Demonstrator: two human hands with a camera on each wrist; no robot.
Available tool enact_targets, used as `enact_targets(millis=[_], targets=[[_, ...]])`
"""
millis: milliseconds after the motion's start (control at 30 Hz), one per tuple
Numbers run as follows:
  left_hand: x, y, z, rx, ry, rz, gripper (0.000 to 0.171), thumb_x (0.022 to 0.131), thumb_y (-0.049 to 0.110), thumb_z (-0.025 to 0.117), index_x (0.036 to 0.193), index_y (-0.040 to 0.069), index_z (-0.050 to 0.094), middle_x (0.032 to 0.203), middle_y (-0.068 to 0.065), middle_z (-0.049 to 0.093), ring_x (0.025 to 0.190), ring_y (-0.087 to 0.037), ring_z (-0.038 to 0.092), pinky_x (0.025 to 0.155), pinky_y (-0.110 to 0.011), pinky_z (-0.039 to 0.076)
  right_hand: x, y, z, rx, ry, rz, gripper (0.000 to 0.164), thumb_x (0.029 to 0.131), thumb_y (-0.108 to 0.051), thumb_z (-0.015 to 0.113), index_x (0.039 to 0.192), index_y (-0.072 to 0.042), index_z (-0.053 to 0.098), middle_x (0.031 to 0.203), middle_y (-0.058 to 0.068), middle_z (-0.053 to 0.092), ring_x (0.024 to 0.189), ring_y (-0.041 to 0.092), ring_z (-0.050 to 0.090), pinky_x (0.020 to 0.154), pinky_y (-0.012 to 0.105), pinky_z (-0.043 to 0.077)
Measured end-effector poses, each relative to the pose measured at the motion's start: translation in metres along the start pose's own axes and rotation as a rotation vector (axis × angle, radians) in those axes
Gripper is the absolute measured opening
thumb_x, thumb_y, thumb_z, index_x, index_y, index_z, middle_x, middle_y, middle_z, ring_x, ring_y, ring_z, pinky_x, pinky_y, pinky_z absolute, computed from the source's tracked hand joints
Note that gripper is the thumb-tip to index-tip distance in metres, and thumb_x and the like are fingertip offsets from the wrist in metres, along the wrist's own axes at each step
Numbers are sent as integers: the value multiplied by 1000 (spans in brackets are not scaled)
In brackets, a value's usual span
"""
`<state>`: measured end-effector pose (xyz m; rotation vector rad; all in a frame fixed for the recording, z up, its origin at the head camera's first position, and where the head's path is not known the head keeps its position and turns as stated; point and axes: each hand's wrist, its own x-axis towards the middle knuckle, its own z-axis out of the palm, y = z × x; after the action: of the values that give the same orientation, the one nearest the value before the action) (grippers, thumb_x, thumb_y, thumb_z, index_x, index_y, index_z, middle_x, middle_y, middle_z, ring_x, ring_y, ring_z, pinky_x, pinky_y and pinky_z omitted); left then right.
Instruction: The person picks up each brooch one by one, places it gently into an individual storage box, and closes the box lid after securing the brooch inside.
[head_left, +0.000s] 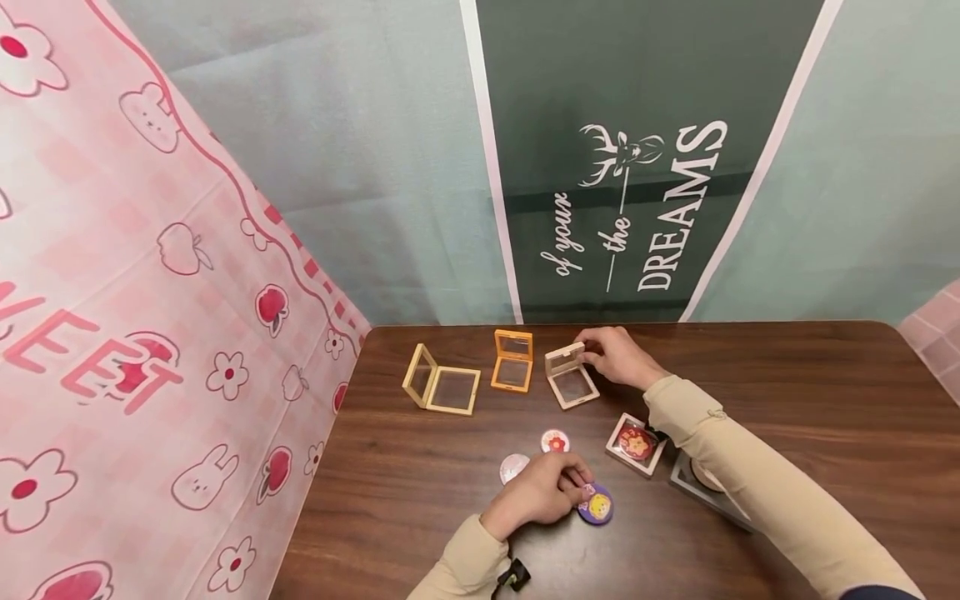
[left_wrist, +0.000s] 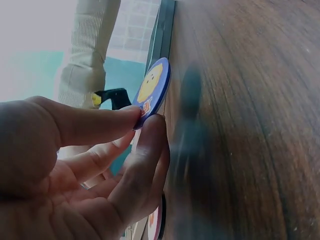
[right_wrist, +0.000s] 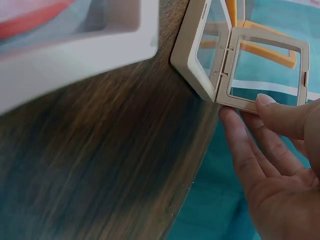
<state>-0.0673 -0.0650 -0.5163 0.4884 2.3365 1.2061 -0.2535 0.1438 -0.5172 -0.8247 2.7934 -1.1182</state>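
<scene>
My left hand [head_left: 536, 492] pinches a round purple badge [head_left: 597, 505] between thumb and fingers. In the left wrist view the badge [left_wrist: 152, 90], with a yellow cartoon face, is tilted just above the wood. My right hand [head_left: 618, 357] holds the raised lid of a beige clear-windowed display case [head_left: 572, 385] at the table's back. In the right wrist view, thumb and fingers pinch the edge of the case's lid [right_wrist: 240, 103], which stands hinged open from its base. Two more round badges, a flower-printed one [head_left: 555, 442] and a pale pink one [head_left: 513, 468], lie near my left hand.
An orange case [head_left: 512, 374] and a yellow case [head_left: 453, 390] stand open left of the beige one. A closed case with a red badge [head_left: 635, 445] lies near my right forearm. A grey case [head_left: 716, 492] is partly hidden under that sleeve. Curtains border the table [head_left: 810, 400].
</scene>
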Motion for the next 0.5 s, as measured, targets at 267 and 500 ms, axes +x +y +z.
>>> enact_targets(millis=[267, 500], targets=[[1, -3, -10, -45, 12, 1, 8, 97, 0, 73, 102, 7, 74, 87, 2, 71, 73, 5, 61, 71, -14, 52, -15, 2, -7, 3, -18, 37, 11, 96, 0, 76, 105, -6, 77, 92, 6, 80, 86, 19, 74, 78, 40, 59], [0, -3, -18, -62, 48, -14, 11, 98, 1, 72, 107, 7, 76, 89, 2, 73, 72, 4, 63, 69, -16, 54, -28, 1, -11, -20, -22, 56, 11, 95, 0, 77, 106, -3, 77, 89, 5, 79, 83, 17, 72, 76, 39, 57]])
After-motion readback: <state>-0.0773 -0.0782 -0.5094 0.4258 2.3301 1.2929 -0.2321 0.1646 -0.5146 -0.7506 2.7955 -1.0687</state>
